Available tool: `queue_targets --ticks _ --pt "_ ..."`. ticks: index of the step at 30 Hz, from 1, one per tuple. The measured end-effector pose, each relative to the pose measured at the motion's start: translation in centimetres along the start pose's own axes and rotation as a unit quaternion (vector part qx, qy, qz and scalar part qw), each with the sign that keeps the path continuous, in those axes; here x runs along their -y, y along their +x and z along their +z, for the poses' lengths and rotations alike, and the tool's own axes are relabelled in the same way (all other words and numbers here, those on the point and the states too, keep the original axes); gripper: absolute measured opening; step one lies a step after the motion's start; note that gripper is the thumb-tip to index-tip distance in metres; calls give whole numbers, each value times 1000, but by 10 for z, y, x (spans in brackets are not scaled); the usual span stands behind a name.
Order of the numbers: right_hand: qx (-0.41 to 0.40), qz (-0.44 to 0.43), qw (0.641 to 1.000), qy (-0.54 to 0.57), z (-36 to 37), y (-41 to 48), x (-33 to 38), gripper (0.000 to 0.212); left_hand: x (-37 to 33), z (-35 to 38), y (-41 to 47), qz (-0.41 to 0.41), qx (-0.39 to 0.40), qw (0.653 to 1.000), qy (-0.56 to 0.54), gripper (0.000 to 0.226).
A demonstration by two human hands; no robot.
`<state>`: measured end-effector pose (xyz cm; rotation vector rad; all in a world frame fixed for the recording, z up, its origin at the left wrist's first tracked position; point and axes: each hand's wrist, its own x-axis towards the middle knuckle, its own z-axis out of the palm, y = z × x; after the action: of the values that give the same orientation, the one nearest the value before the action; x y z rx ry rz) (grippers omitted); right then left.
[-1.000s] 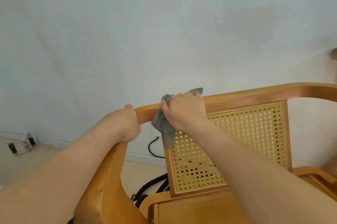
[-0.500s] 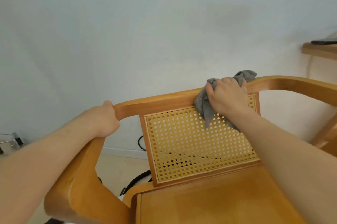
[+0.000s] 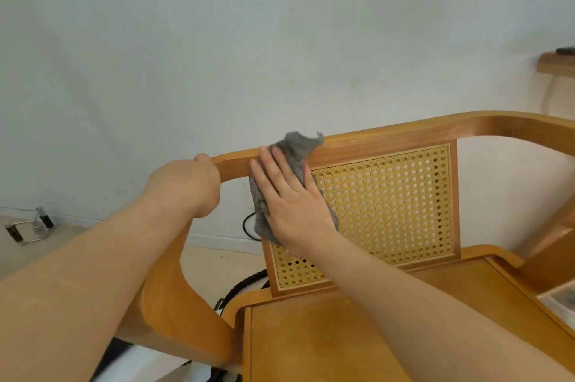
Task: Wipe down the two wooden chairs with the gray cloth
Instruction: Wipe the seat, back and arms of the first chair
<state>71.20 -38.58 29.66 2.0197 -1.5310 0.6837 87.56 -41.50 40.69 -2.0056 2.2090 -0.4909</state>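
Note:
A wooden chair [image 3: 389,139] with a curved top rail and a woven cane back panel [image 3: 389,204] fills the lower right. My left hand [image 3: 189,185] grips the rail at its left bend. My right hand [image 3: 289,204] lies flat, fingers spread, pressing the gray cloth [image 3: 295,148] against the left edge of the cane panel and the rail. The cloth's top sticks up above the rail. The wooden seat [image 3: 311,338] lies below my right forearm. Part of a second wooden chair [image 3: 557,244] shows at the right edge.
A white wall stands right behind the chair. Black cables [image 3: 242,285] run on the floor under the backrest. A metal clamp [image 3: 28,226] lies on the floor at far left. A wooden shelf [image 3: 553,66] juts out at upper right.
My right hand slid the cloth from the right end of the top rail back to the left and down onto the cane panel's left edge, flattening out. The left hand kept its grip.

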Motion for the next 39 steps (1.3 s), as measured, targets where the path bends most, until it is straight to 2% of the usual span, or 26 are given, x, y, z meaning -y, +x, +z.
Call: queue_targets --ticks 5,7,9,11,14,16,18,19,20,21,23,24,27,28,30,33,34,36,39 --pt "56 -78 994 -52 30 -39 -7 65 4 5 10 1 -9 1000 -9 30" --pt "63 -132 985 -90 17 -33 -30 65 4 5 12 3 -13 1000 -10 31" --pt "52 -132 982 -121 6 -35 -64 64 5 5 14 6 -16 1000 -12 32" --pt "47 -44 990 -128 2 -52 -93 64 7 6 15 8 -15 1000 -11 32" --pt "43 143 984 -92 4 -86 -120 64 6 7 16 13 -14 1000 -12 29" --pt "4 272 962 -39 5 -88 -114 64 5 7 18 16 -12 1000 -12 26" --pt "-48 393 918 28 7 -62 -82 65 6 7 18 19 -10 1000 -8 21" --pt "-71 415 905 61 10 -45 -58 65 6 6 17 22 -12 1000 -4 20" --pt "-81 392 913 84 15 -31 -31 66 6 6 16 23 -16 1000 -3 19" --pt "-74 325 938 88 24 -22 -5 66 6 5 15 23 -20 1000 -4 20" --pt "-43 145 987 59 36 -17 23 65 5 3 13 14 -18 1000 -5 23" --pt "-23 71 997 37 38 -19 16 65 4 2 13 9 -11 1000 -8 27" --pt "17 -96 992 -76 18 -29 -48 67 0 -1 12 6 -9 1000 -10 30" --pt "23 -115 988 -102 10 -33 -72 66 0 -2 12 8 -12 1000 -9 30" --pt "27 -39 990 -130 -3 -56 -120 64 0 -2 11 8 -15 1000 -4 28" --pt "24 203 976 -79 -18 -106 -170 63 1 0 11 6 -10 1000 2 25" --pt "26 253 966 -52 -24 -114 -176 64 2 -1 10 4 -6 1000 -2 25" --pt "18 305 952 -11 -27 -107 -169 63 0 -4 8 2 1 1000 -9 30" --pt "10 382 918 110 -34 -79 -130 64 -1 -7 0 3 12 1000 -5 36"
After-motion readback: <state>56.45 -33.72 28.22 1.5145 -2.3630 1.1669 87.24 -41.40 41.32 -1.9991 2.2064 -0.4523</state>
